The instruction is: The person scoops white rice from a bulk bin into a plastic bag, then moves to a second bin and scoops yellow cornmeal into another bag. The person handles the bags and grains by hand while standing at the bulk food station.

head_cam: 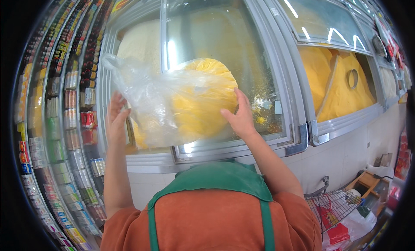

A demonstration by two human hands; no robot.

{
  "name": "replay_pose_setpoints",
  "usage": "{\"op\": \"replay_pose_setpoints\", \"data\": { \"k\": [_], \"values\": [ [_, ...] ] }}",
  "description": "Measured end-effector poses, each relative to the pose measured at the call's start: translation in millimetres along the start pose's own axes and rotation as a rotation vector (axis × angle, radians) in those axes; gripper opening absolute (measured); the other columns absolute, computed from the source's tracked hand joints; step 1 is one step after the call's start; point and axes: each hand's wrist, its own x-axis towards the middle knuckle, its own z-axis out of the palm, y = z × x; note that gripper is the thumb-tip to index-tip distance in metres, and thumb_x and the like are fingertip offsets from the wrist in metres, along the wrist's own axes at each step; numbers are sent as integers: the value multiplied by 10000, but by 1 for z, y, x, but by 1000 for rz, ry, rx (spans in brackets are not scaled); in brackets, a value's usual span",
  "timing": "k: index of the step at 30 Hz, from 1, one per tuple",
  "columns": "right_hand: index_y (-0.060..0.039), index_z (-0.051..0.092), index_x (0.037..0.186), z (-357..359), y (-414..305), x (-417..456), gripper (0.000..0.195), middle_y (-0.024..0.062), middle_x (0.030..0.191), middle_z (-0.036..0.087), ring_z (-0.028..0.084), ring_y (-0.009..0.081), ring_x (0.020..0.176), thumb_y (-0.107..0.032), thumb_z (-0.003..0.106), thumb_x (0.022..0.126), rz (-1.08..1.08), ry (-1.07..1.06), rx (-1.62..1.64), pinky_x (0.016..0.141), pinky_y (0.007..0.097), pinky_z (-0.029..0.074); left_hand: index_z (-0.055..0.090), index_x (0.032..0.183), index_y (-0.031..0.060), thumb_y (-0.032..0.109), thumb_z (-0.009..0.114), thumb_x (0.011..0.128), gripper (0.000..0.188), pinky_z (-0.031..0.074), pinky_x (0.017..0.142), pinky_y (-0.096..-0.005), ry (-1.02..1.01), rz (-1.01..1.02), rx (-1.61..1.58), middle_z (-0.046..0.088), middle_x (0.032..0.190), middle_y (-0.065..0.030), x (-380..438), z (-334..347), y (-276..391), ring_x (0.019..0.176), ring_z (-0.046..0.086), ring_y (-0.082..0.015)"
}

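A clear plastic bag [146, 95] with yellow grain or meal [207, 101] in it lies on the sliding glass lid [223, 33] of a metal-framed bin. Its loose, empty-looking top points to the upper left. My right hand [241, 116] is at the right side of the filled part, thumb and fingers apart, the fingertips at the plastic. My left hand [117, 113] is raised beside the left part of the bag with its fingers spread; whether it touches the plastic I cannot tell. Pale grain [139, 40] shows in the bin behind the bag.
Shelves of packaged goods [69, 114] run along the left. At the right, another bin holds a yellow heap [340, 82] with a ring-shaped object [352, 79] on it. Yellow crumbs [260, 119] lie on the glass. A wire basket [337, 205] and plastic bags [360, 221] are at the lower right.
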Motion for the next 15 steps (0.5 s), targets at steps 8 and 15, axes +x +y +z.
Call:
{"op": "replay_pose_setpoints", "data": {
  "k": [8,15],
  "values": [
    [-53,288,1469,4,-3,3,899,211,1507,263,229,371,1399,-258,772,739,-42,42,-112,1152,452,246,279,1477,32,603,692,767,1001,400,1000,-353,-354,311,88,445,1394,-167,-69,49,85,1257,469,-259],
    [-68,235,1495,9,-12,0,960,197,1521,254,217,358,1413,-241,776,721,-59,49,-136,1161,446,235,1,1534,69,278,824,696,1193,319,1110,-432,-43,-69,5,157,1556,-247,-61,137,61,1407,270,-337]
  ]
}}
